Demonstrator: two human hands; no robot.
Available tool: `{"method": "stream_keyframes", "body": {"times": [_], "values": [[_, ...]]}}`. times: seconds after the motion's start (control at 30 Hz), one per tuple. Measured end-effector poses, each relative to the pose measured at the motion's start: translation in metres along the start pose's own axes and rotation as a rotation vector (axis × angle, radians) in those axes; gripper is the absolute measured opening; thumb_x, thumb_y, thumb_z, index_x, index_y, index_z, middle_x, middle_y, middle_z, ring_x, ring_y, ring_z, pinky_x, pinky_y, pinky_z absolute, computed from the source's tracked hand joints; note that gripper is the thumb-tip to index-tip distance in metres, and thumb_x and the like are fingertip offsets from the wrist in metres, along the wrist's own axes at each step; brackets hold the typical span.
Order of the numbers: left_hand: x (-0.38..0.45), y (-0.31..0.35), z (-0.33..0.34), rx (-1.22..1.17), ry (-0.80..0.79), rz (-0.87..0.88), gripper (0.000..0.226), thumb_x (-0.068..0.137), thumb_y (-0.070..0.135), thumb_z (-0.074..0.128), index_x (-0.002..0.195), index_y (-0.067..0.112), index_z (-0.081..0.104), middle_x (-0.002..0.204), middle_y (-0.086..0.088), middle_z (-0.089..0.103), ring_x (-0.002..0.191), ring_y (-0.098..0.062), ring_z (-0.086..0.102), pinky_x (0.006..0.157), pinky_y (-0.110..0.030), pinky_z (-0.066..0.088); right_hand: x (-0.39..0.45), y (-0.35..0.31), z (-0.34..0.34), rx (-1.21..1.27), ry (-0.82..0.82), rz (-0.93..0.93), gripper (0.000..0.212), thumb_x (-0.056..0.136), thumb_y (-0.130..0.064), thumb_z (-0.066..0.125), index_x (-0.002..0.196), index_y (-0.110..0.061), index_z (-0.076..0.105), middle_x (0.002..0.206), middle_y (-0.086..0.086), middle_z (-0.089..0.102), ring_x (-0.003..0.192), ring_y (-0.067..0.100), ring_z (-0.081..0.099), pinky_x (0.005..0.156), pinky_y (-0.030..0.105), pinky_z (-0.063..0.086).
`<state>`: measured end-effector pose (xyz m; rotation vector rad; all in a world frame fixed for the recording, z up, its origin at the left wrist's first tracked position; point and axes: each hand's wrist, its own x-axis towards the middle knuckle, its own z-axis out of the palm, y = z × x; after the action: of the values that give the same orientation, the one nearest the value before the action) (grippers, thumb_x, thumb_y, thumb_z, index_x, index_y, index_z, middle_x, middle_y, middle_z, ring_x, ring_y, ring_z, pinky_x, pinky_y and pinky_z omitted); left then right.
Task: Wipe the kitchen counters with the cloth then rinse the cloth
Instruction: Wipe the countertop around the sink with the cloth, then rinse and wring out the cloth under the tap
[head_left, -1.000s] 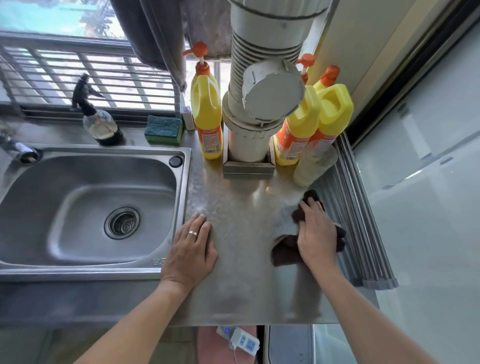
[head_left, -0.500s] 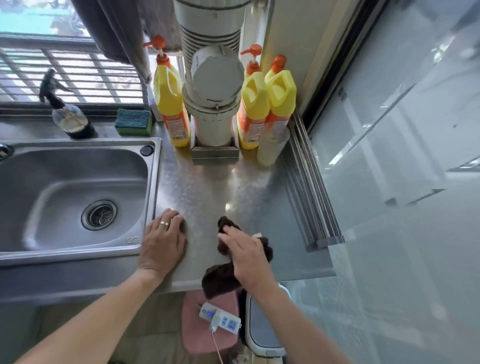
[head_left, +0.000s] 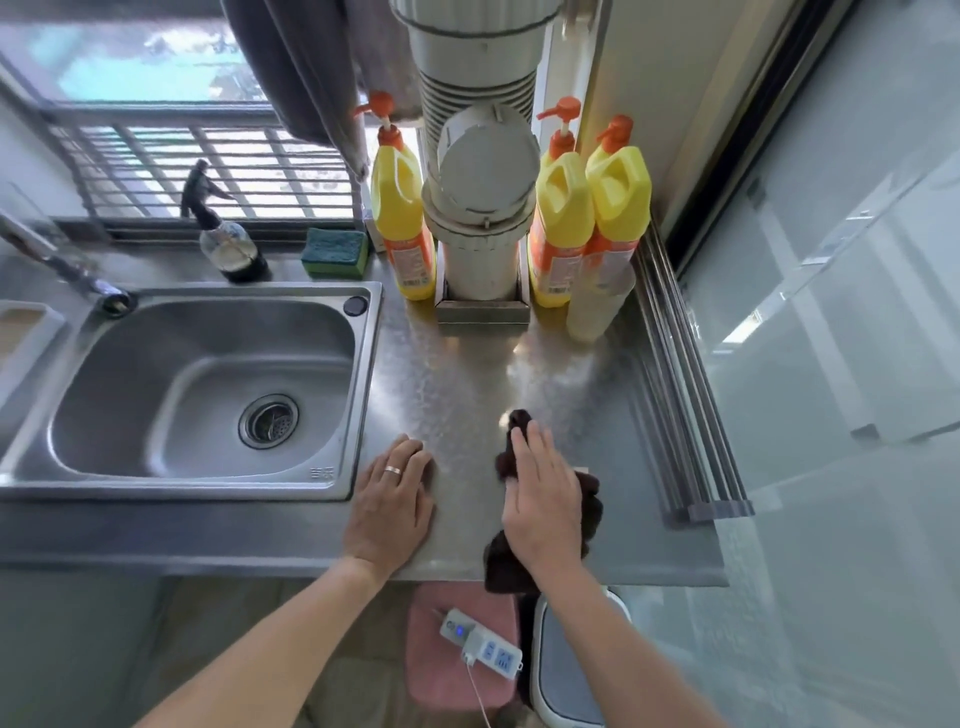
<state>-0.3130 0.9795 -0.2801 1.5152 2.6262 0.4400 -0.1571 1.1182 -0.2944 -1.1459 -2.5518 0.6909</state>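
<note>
Head view: right hand (head_left: 543, 501), fingers flat, presses dark cloth (head_left: 589, 493) wiping counter (head_left: 452, 374); left hand (head_left: 392, 501) braces flat alongside (rinsing at sink (head_left: 202, 384) beyond it comes later)

The desk (head_left: 467, 374) is brushed stainless steel, mottled and glinting where light strikes it, and the sink (head_left: 197, 384) is the same metal with a satin sheen. The cloth (head_left: 589, 506) is dark brown, plush and matt (towel-like). The yellow bottles (head_left: 618, 192) are glossy plastic; the sponge (head_left: 332, 252) looks coarse.
</note>
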Motion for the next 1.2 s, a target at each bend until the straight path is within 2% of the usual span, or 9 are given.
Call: {"method": "stream_keyframes", "body": {"times": [0.13,0.27,0.43,0.53,0.67,0.83,0.93,1.03,1.2], "values": [[-0.001,-0.011,-0.015,0.064,0.041,-0.066,0.038,0.089,0.022,0.043,0.12,0.01,0.062,0.133,-0.009,0.061,0.133,-0.029,0.052,0.115,-0.045,0.034,0.02,-0.043,0.022,0.104,-0.205,-0.216,0.062,0.093,-0.027,0.035,0.155,-0.024,0.044,0.166,-0.004,0.035,0.154,0.015,0.031,0.123,0.038,0.026],[-0.007,-0.056,-0.044,0.094,0.061,-0.15,0.033,0.088,0.022,0.045,0.116,0.013,0.061,0.13,-0.009,0.061,0.13,-0.029,0.053,0.11,-0.043,0.038,0.01,-0.072,0.03,0.236,-0.278,-0.335,0.055,0.085,-0.007,0.051,0.137,-0.025,0.062,0.146,-0.006,0.059,0.137,0.016,0.053,0.113,0.043,0.043],[-0.012,-0.12,-0.077,0.086,0.007,-0.25,0.031,0.08,0.015,0.045,0.104,0.013,0.065,0.118,-0.008,0.066,0.116,-0.03,0.063,0.098,-0.039,0.045,0.016,-0.128,0.023,0.474,-0.267,-0.046,0.023,0.095,-0.022,0.05,0.111,-0.027,0.065,0.103,-0.008,0.07,0.095,0.011,0.064,0.088,0.03,0.051],[-0.001,-0.16,-0.102,0.061,-0.004,-0.276,0.037,0.073,0.014,0.038,0.097,0.017,0.066,0.106,-0.002,0.068,0.098,-0.024,0.067,0.078,-0.036,0.057,0.062,-0.194,0.028,0.59,-0.365,0.201,0.008,0.094,-0.021,0.055,0.091,-0.022,0.064,0.083,-0.005,0.069,0.081,0.018,0.063,0.071,0.022,0.045],[0.022,-0.224,-0.123,0.002,-0.038,-0.345,0.025,0.069,0.011,0.063,0.088,0.025,0.059,0.094,0.007,0.062,0.076,-0.018,0.062,0.057,-0.028,0.051,0.133,-0.292,0.049,0.728,-0.5,0.402,0.017,0.088,-0.027,0.06,0.095,-0.016,0.071,0.09,0.003,0.075,0.09,0.024,0.07,0.083,0.035,0.054],[0.056,-0.322,-0.141,-0.021,-0.029,-0.387,0.031,0.063,0.009,0.072,0.088,0.026,0.06,0.09,0.008,0.06,0.079,-0.016,0.062,0.068,-0.028,0.052,0.215,-0.409,0.101,0.543,-0.468,0.187,0.014,0.092,-0.022,0.061,0.105,-0.023,0.065,0.097,-0.004,0.071,0.093,0.018,0.064,0.084,0.033,0.05],[0.079,-0.374,-0.153,-0.029,-0.023,-0.406,0.038,0.061,0.005,0.076,0.095,0.02,0.066,0.094,0.005,0.063,0.084,-0.016,0.064,0.072,-0.029,0.055,0.265,-0.462,0.15,0.332,-0.358,-0.197,0.027,0.092,-0.01,0.06,0.118,-0.019,0.061,0.111,-0.002,0.064,0.102,0.016,0.057,0.089,0.026,0.044],[0.098,-0.407,-0.156,-0.032,-0.016,-0.376,0.042,0.062,0.004,0.077,0.101,0.016,0.068,0.095,0.002,0.064,0.085,-0.018,0.065,0.071,-0.031,0.057,0.314,-0.479,0.209,-0.004,-0.322,-0.514,0.043,0.089,-0.003,0.065,0.129,-0.018,0.058,0.127,0.004,0.059,0.115,0.025,0.054,0.1,0.037,0.047],[0.117,-0.421,-0.153,-0.111,0.019,-0.278,0.042,0.066,0.009,0.075,0.106,0.018,0.065,0.101,0.003,0.064,0.092,-0.017,0.063,0.075,-0.031,0.056,0.342,-0.453,0.244,-0.285,-0.203,-0.398,0.032,0.09,-0.011,0.067,0.122,-0.016,0.06,0.119,0.009,0.062,0.104,0.029,0.058,0.088,0.039,0.052]]}}
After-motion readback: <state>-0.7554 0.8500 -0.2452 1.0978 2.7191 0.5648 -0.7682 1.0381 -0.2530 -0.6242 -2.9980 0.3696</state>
